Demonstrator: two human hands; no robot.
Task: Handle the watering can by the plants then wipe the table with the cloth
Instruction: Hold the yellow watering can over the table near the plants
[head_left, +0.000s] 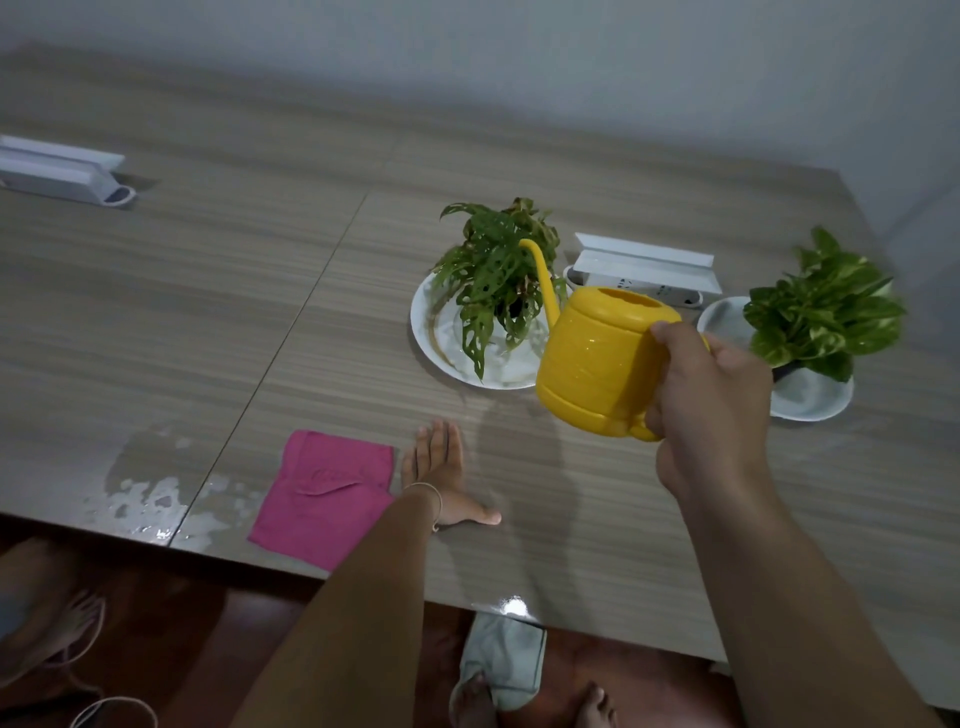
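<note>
My right hand (711, 395) grips the handle of a yellow watering can (597, 358) held in the air, its thin spout reaching up over a green leafy plant (493, 275) that stands on a white plate (431, 332). A second leafy plant (826, 306) sits on a white dish (810, 400) to the right. My left hand (441, 467) lies flat on the wooden table (208, 291), fingers spread, just right of a folded pink cloth (327, 493) near the front edge.
A patch of spilled water (156, 493) spreads left of the cloth at the table's front edge. A white box-like item (644, 265) stands behind the can, another one (57, 169) at the far left. A grey cloth (504, 660) and feet are on the floor below.
</note>
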